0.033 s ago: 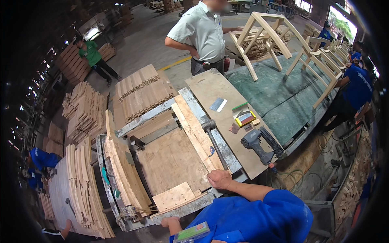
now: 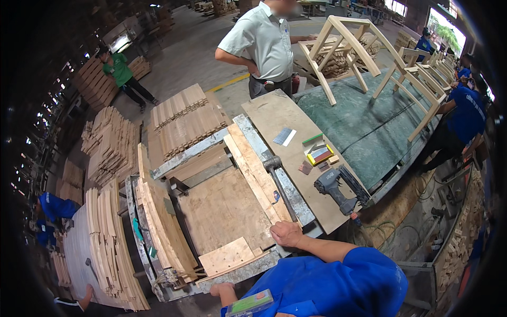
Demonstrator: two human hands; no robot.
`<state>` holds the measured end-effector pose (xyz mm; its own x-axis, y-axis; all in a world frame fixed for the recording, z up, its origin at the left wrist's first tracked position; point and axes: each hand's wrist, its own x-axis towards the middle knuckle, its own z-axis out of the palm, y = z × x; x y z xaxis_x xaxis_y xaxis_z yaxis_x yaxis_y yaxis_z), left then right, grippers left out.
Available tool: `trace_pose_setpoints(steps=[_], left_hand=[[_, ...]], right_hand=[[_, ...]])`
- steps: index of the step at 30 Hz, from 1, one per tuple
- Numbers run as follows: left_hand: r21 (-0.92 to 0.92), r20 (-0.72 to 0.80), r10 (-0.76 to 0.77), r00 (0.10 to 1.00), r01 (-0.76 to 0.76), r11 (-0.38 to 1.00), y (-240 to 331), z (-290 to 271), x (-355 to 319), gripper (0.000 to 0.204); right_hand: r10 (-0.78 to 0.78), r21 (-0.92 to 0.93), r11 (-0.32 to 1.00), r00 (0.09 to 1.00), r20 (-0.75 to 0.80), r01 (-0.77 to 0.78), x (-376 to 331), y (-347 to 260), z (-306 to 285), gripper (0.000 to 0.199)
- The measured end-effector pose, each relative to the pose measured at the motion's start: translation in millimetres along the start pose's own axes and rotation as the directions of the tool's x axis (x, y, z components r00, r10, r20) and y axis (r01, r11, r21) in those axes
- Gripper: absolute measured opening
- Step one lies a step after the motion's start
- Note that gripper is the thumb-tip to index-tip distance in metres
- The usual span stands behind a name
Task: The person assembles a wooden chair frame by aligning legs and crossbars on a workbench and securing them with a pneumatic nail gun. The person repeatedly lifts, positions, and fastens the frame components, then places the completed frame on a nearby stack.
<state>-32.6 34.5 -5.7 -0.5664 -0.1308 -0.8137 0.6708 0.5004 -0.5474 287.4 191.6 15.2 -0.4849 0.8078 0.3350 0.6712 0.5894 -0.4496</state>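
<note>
My right hand (image 2: 286,233) is closed in a fist at the near end of a long pale wooden board (image 2: 256,171) on the right rail of a metal clamping frame (image 2: 245,270). Whatever its fingers hold, if anything, is hidden. A mallet (image 2: 272,163) lies along that rail, its handle end just beyond my knuckles. Low against the frame's front edge rests my left hand (image 2: 223,288), its fingers mostly out of sight. Inside the frame, near my hands, a flat wooden block (image 2: 228,257) sits beside a plywood panel (image 2: 224,203). Curved wooden pieces (image 2: 163,227) stand along the left side.
A nail gun (image 2: 338,189) lies on a board (image 2: 282,113) to the right, near a yellow-edged box (image 2: 319,154). Wooden chair frames (image 2: 348,47) stand on a green table (image 2: 348,116). One person (image 2: 264,45) stands beyond the frame. Stacked slats (image 2: 113,240) are at left.
</note>
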Motion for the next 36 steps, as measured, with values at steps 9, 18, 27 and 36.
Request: trace_pose_setpoints(steps=[9,18,27,36], left_hand=[[0.009,-0.001,0.021,1.0,-0.021,1.0,-1.8,1.7,-2.0,0.046],[0.146,-0.077,0.082,0.994,-0.07,0.987,-0.6,7.7,7.1,0.046],[0.202,-0.186,0.082,0.979,-0.043,0.978,1.0,16.4,11.7,0.048],[-0.993,-0.104,0.225,0.969,-0.112,0.021,-28.7,59.8,23.2,0.035]], right_hand=[[-0.032,-0.009,0.999,0.999,-0.045,0.031,0.2,0.6,1.7,0.008],[-0.026,-0.035,0.999,0.998,-0.061,0.024,-3.6,-0.8,6.7,0.013],[0.016,-0.092,0.996,0.999,-0.043,-0.02,-4.7,-3.3,10.0,0.01],[0.054,-0.115,0.992,0.998,-0.02,-0.056,-5.5,-8.7,12.0,0.01]])
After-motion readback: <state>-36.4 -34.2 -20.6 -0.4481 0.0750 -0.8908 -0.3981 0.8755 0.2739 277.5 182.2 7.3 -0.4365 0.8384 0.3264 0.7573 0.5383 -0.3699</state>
